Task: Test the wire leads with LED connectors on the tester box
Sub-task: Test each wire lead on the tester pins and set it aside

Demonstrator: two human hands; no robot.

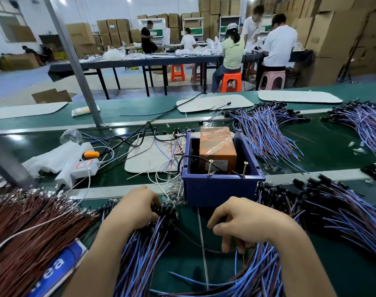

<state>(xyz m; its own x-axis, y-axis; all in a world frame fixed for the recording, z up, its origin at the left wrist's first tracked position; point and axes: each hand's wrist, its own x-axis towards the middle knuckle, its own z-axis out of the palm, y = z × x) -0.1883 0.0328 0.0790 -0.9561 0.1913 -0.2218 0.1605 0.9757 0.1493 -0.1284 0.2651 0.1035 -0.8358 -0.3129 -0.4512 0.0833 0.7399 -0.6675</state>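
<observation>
Both hands low, near 6 o'clock. I see left hand [137, 209] curled round black connector ends of wire leads [144, 249], gripping bunch. Right hand [245, 224] bent over second bunch [262, 269] at 5 o'clock, fingers pinching few thin wires. Blue tester box [221, 189] sits at 12 o'clock from hands, just past them, on green belt [333, 159]. Two screws [210, 167] stick up from near rim. Orange block [217, 146] inside. Brown wires [32, 221] heaped at 9 o'clock.

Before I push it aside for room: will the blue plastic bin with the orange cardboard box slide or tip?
Probably slides: the blue plastic bin sits low on the smooth green table. The orange cardboard box inside likely adds weight. Its black cable may tug.
</observation>
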